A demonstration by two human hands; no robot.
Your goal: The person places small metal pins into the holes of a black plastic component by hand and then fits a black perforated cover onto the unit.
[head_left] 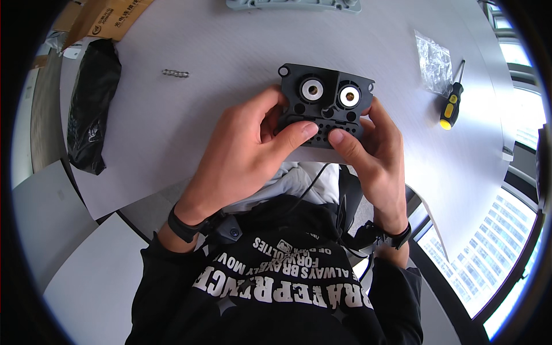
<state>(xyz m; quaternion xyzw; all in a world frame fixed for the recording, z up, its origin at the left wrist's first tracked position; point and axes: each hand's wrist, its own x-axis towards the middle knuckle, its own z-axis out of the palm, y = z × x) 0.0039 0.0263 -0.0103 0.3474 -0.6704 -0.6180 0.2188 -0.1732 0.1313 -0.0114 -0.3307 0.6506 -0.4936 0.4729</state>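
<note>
Both my hands hold a black plastic connector housing [330, 112] above the near part of the table. Two round sockets with pale metal rings face up on it, and small holes run in rows along its near side. My left hand [250, 135] grips the left side, thumb pressed on the hole rows. On the right side, my right hand [371, 146] has its thumb on the same rows, close to the other thumb. The fingers beneath the housing are mostly hidden.
A yellow-and-black screwdriver [452, 105] lies at right beside a clear plastic bag [432, 62]. Small metal pieces [175, 73] sit left of centre. Farther left are a black plastic-wrapped package [93, 109] and a cardboard box [109, 20]. A grey moulded part [293, 5] shows at the far edge.
</note>
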